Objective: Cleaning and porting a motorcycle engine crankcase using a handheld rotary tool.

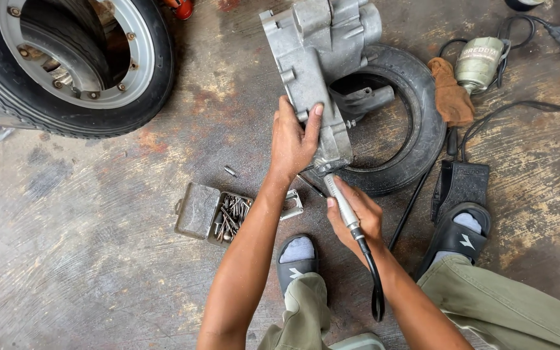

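My left hand (pixel 293 139) grips the near edge of a grey cast-metal engine casing (pixel 319 58) that stands tilted on a small black tyre (pixel 416 116) lying flat on the floor. My right hand (pixel 358 217) holds a slim metal rotary handpiece (pixel 341 204) like a pen, its tip against the casing's lower corner. A black flexible shaft (pixel 374 279) runs back from the handpiece along my right forearm.
An open metal tin (pixel 197 210) of several small bits lies left of my knees. A large wheel with a tyre (pixel 72 61) leans at top left. A foot pedal (pixel 459 185), a motor unit (pixel 479 61), a brown rag (pixel 450 94) and cables lie right.
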